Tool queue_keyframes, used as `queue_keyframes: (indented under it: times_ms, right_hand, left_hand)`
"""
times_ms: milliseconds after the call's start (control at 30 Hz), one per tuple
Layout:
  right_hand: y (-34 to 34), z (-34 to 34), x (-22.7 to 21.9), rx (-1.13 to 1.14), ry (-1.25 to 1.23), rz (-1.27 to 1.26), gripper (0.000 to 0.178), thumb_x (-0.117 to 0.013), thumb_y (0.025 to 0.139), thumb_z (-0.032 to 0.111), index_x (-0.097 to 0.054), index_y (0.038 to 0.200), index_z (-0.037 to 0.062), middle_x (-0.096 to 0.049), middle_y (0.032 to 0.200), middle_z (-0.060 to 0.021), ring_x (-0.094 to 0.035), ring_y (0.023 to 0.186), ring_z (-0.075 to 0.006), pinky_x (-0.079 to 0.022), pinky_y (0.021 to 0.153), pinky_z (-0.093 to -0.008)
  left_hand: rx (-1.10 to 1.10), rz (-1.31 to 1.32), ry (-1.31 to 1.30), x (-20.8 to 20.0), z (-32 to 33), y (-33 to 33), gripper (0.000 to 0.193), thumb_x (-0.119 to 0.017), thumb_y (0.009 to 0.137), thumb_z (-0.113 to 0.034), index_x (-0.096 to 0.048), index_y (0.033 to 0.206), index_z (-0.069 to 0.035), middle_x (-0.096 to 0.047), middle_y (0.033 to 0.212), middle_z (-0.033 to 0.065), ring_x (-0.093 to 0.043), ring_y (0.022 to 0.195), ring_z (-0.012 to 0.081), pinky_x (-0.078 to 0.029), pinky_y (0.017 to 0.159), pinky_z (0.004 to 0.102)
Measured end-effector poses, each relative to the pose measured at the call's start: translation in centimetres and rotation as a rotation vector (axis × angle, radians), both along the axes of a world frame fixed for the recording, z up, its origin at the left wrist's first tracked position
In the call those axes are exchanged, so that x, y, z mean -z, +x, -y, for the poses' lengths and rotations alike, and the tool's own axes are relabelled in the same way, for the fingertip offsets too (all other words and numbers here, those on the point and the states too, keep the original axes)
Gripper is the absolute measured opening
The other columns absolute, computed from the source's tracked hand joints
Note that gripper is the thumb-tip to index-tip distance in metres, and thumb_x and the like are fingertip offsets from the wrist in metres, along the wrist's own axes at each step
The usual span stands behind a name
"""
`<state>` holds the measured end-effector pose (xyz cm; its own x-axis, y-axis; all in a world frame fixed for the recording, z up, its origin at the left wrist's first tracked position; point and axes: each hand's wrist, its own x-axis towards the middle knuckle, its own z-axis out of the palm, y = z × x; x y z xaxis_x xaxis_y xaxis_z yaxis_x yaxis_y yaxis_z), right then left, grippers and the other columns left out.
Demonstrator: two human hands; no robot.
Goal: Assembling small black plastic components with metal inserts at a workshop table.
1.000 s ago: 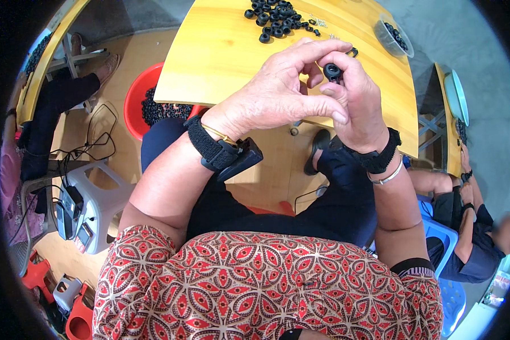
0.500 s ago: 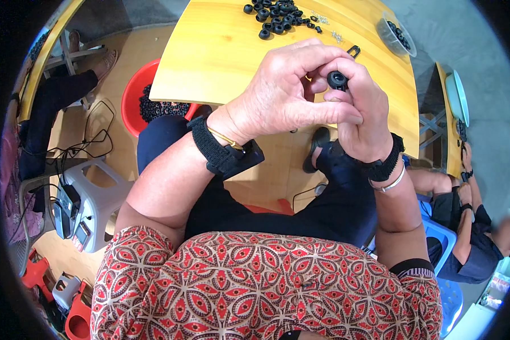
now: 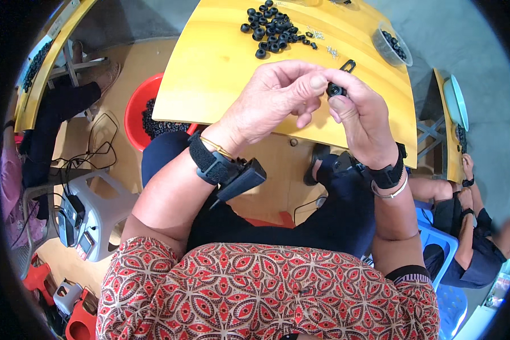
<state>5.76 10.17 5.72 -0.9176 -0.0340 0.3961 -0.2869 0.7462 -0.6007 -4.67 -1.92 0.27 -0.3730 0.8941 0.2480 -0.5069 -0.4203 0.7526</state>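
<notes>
My right hand (image 3: 365,116) holds a small black round plastic part (image 3: 335,90) between thumb and fingers, with a hole facing up. Beside it, my left hand (image 3: 277,99) has thumb and index finger pressed together; whatever they pinch is hidden. A black looped piece (image 3: 348,66) shows just past my right knuckles; I cannot tell whether it is held or lies on the table. Beyond both hands, a pile of black round parts (image 3: 275,28) lies on the yellow wooden table (image 3: 201,68), with small silvery pieces (image 3: 331,52) to its right.
A clear plastic tub (image 3: 392,48) of black parts stands at the table's right edge. Left of my legs is a red basin (image 3: 135,113) with more. A grey-white stool (image 3: 105,198) carries devices and cables. Another person (image 3: 464,226) sits at the far right.
My left thumb has left the spot below the black part and now meets my left index finger beside it. The whole view has shifted slightly, with the table lower in it.
</notes>
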Motion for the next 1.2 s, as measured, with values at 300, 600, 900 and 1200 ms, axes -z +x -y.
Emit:
queue_keyframes:
  times_ms: [300, 600, 900, 1200]
  right_hand:
    - [0.0, -1.3, -0.7, -0.022, -0.259, 0.097, 0.027, -0.048, 0.078, 0.001, -0.049, 0.105, 0.0004, -0.055, 0.077, -0.0082, -0.054, 0.061, -0.0162, -0.043, 0.056, -0.0233]
    - [0.2, -1.6, -0.4, 0.128, -0.66, 0.174, 0.015, -0.052, 0.081, 0.01, -0.051, 0.091, -0.0018, -0.052, 0.068, -0.0041, -0.049, 0.053, -0.0074, -0.041, 0.048, -0.0186]
    - [0.0, -0.6, -0.4, 0.11, -0.583, 0.165, 0.008, -0.052, 0.08, 0.004, -0.049, 0.086, -0.0008, -0.052, 0.066, -0.0019, -0.047, 0.052, -0.0055, -0.039, 0.047, -0.0168]
    - [0.0, -0.5, 0.3, 0.079, -0.277, 0.064, 0.017, -0.052, 0.075, -0.002, -0.049, 0.092, 0.0, -0.054, 0.066, -0.0075, -0.054, 0.061, -0.0125, -0.042, 0.055, -0.0231]
  left_hand:
    - [0.041, 0.229, -0.047, -0.5, -0.4, 0.6, 0.016, -0.054, 0.081, -0.011, -0.056, 0.09, 0.001, -0.058, 0.077, 0.0075, -0.054, 0.058, 0.0091, -0.047, 0.05, 0.0193]
    - [0.084, 0.371, 0.041, -0.7, -0.1, 0.4, 0.017, -0.054, 0.08, -0.009, -0.055, 0.09, 0.005, -0.059, 0.078, 0.0113, -0.058, 0.064, 0.012, -0.052, 0.059, 0.0218]
    - [0.047, 0.278, -0.007, -0.4, 0.1, 0.8, 0.017, -0.052, 0.082, -0.011, -0.055, 0.09, 0.003, -0.059, 0.079, 0.009, -0.056, 0.063, 0.0102, -0.051, 0.057, 0.0204]
    - [0.118, 0.324, -0.048, 0.3, -0.4, 0.8, 0.017, -0.052, 0.082, -0.015, -0.055, 0.088, 0.001, -0.059, 0.077, 0.0074, -0.056, 0.061, 0.01, -0.05, 0.054, 0.02]
